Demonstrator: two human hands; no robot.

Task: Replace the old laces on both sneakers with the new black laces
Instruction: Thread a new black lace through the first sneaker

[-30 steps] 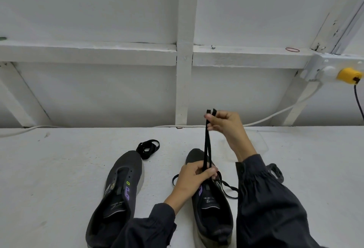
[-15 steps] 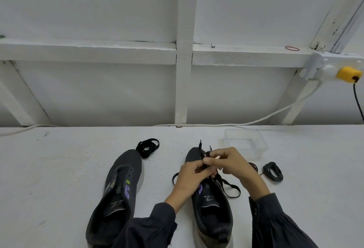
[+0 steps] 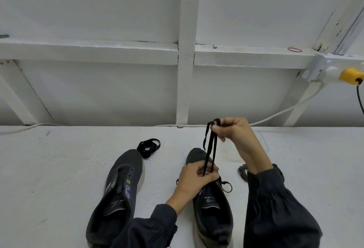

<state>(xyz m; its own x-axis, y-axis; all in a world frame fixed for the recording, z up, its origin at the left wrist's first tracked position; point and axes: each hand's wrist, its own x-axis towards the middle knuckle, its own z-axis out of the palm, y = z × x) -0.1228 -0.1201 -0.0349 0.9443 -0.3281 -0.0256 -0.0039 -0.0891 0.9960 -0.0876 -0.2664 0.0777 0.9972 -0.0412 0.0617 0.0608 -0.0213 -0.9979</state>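
A clear plastic tray (image 3: 263,145) sits on the white counter (image 3: 49,169) behind the right forearm, mostly hidden; its contents cannot be told. Two dark sneakers stand side by side, toes away: the left sneaker (image 3: 120,190) has bare eyelets, and the right sneaker (image 3: 211,212) has a black lace (image 3: 210,149) running up from it. The right hand (image 3: 232,131) pinches the lace ends, raised; the left hand (image 3: 197,176) grips the strands at the shoe. One coiled black lace (image 3: 148,147) lies beyond the left sneaker's toe, and a second bundle (image 3: 242,170) shows by the right sleeve.
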